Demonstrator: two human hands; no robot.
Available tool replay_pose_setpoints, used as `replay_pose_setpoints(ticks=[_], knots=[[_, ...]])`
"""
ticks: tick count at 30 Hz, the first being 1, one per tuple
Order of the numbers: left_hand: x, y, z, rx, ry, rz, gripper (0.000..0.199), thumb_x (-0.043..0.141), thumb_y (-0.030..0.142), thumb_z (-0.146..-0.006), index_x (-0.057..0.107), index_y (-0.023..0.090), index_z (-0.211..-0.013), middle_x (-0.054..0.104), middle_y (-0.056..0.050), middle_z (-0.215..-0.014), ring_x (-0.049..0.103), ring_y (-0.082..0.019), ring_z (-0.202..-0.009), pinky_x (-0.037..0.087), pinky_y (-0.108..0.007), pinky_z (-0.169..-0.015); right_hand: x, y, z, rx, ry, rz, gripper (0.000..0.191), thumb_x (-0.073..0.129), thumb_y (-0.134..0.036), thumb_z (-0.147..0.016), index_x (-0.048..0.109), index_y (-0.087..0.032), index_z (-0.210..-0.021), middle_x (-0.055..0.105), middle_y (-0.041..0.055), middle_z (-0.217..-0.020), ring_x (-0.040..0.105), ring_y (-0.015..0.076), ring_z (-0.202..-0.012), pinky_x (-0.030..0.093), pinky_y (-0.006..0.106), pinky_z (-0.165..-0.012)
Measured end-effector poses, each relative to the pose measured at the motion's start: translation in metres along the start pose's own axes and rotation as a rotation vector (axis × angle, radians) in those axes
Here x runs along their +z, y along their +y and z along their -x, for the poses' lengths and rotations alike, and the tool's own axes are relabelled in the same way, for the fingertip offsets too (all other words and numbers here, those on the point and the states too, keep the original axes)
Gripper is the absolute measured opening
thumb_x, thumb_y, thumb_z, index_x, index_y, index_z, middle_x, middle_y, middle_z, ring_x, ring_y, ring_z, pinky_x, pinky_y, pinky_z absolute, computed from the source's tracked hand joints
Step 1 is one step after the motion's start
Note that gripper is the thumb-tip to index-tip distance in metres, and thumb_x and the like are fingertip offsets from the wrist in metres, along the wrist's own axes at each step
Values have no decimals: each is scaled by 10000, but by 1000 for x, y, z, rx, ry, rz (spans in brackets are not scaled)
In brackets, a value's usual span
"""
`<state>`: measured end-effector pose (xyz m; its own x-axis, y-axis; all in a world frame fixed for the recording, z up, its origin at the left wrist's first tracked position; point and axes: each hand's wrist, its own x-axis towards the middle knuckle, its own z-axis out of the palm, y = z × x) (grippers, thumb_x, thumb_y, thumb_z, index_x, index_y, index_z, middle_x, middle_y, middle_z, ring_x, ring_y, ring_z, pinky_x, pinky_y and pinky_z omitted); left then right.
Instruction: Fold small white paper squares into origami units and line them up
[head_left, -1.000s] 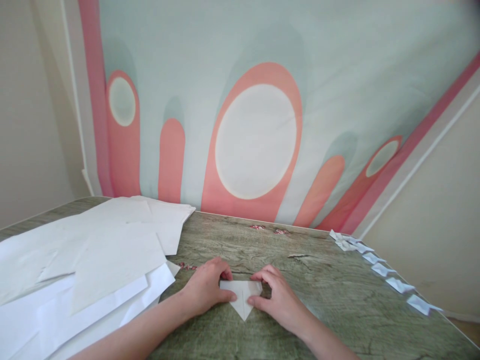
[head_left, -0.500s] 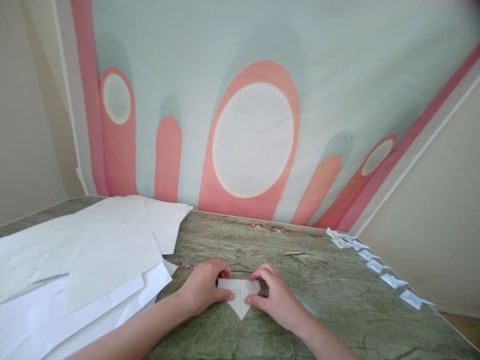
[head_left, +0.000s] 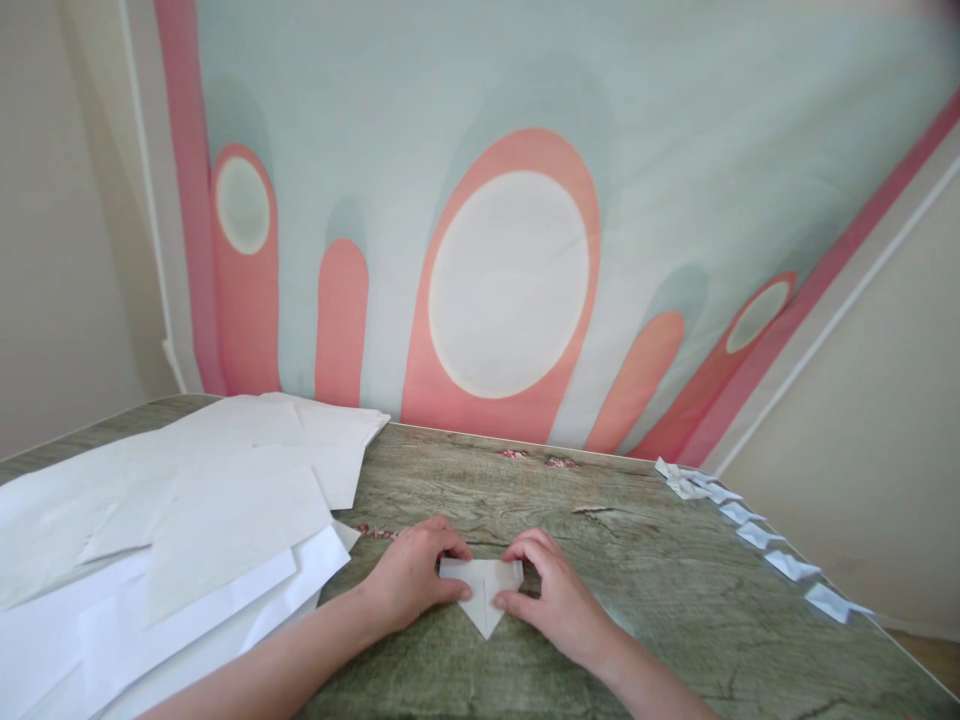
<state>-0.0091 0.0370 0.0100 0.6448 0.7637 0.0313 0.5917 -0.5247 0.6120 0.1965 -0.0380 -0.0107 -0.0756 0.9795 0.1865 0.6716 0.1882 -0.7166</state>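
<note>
A small folded piece of white paper (head_left: 484, 592) lies close to the front of the table, its pointed end toward me and a crease down its middle. My left hand (head_left: 415, 572) grips its left side, thumb on top and fingers curled behind the upper edge. On the opposite side, my right hand (head_left: 546, 590) pinches the right edge the same way. The undersides of the fingers are hidden from view.
Loose white paper sheets (head_left: 240, 530) overlap in a pile on the left of the wood-grain table (head_left: 600, 550). Several small folded paper pieces (head_left: 791, 567) line the right edge. Behind the table hangs a patterned cloth (head_left: 360, 130) in pale green and coral.
The whole view has shifted slightly, so everything appears a little to the right. Both hands keep their hold on the folded paper, whose shape looks the same.
</note>
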Motion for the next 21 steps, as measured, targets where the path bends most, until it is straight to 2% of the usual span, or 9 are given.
replay_pose_setpoints(ticks=[16, 21], knots=[[2, -1, -1, -9, 1, -32, 246, 700, 301, -626, 685, 233, -862, 622, -2, -873, 564, -188, -816, 400, -234, -708, 0, -1, 1, -7, 5, 11, 296, 758, -203, -638, 593, -203, -883, 541, 15, -929, 506, 203, -925, 379, 298, -825], [1, 0, 0, -15, -11, -35, 245, 697, 308, -631, 689, 233, -863, 619, -4, -875, 568, -189, -817, 403, -236, -705, -1, -2, -1, -3, -16, 13, 305, 759, -234, -646, 640, -205, -926, 548, 22, -947, 511, 207, -936, 383, 302, -838]])
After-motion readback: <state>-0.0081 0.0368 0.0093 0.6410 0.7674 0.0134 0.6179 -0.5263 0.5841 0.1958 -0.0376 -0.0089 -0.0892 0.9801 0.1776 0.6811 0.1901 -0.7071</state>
